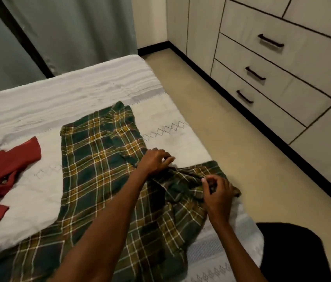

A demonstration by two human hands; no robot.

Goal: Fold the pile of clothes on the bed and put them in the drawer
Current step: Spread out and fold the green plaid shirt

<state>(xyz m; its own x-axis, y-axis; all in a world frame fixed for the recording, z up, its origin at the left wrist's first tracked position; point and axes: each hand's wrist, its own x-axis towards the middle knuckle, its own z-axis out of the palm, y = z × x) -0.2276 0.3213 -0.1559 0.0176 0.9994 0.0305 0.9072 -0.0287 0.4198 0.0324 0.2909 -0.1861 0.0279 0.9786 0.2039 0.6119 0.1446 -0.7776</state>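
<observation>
A plaid shirt (103, 169) lies spread on the bed (59, 94). Both arms reach out over it: the left hand (156, 161) and right hand (218, 197) each pinch its bunched cloth near the bed's edge.

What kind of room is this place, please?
Most likely a bedroom. A bed with a pale sheet fills the middle, a built-in wardrobe with drawers lines the right wall, and grey curtains hang behind. A plaid shirt lies spread on the bed.
</observation>
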